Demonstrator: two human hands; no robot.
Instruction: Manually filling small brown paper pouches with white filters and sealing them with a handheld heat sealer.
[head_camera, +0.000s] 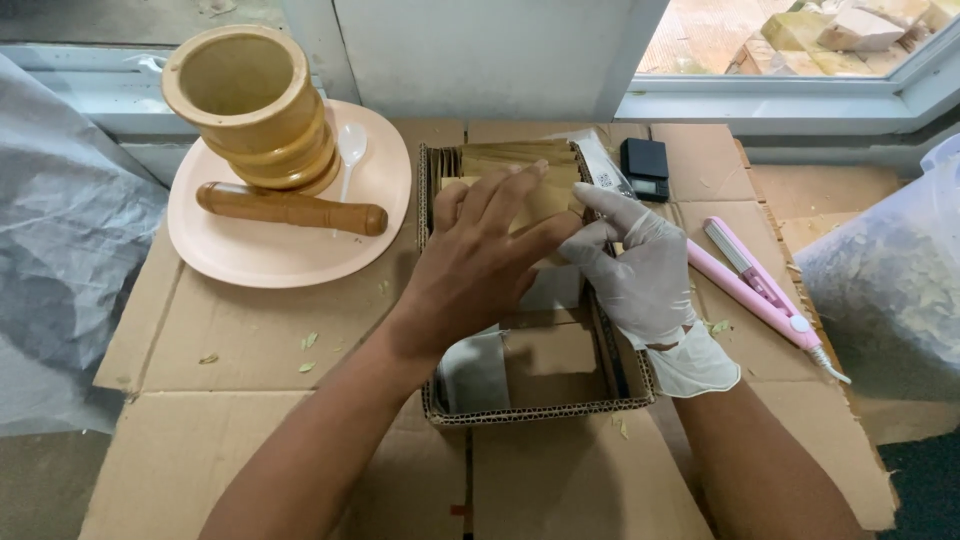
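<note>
**Both hands on the brown packets in the box**

Flattened cardboard (250, 340) covers the work surface; at its centre sits a shallow corrugated box (540, 408), long axis running 12 to 6 o'clock; at 10 o'clock a pink plate (290, 262) carries a wooden mortar (255, 105), a pestle (290, 208) and a white spoon (350, 148); at 3 o'clock lies a pink heat sealer (760, 290), at 1 o'clock a small black scale (645, 168). The stack of flat tan packets (520, 160) stands at the box's 12 o'clock end, directly ahead of both hands; the bare left hand (480, 265) lies spread, palm down, over them; the gloved right hand (635, 275) pinches a packet's edge; both are equally near.
</note>
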